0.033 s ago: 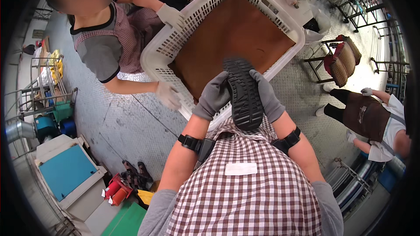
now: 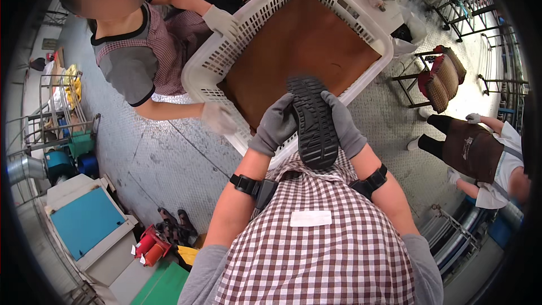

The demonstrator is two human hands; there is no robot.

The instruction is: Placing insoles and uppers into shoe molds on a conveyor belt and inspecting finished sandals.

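A black shoe sole (image 2: 314, 127) with a deep ridged tread stands lengthwise in front of my apron, its tread facing me. My left hand (image 2: 275, 124), in a grey glove, grips its left edge. On the opposite edge my right hand (image 2: 345, 125), gloved alike, is closed round it. Whatever lies behind the sole is hidden. Just beyond my hands is a white plastic basket (image 2: 195, 76) with slotted walls. Inside it lies a brown sheet (image 2: 299, 39), whose near part the sole and my hands cover.
A co-worker in white gloves (image 2: 221, 21) stands at the basket's left side, both hands by its rim. On the right are a chair (image 2: 443, 82) and another person in a brown apron (image 2: 471, 149). A machine with a blue-green top (image 2: 87, 220) stands at lower left.
The co-worker's nearer hand has shifted slightly and is more blurred. My hands and the shoe sole have hardly moved.
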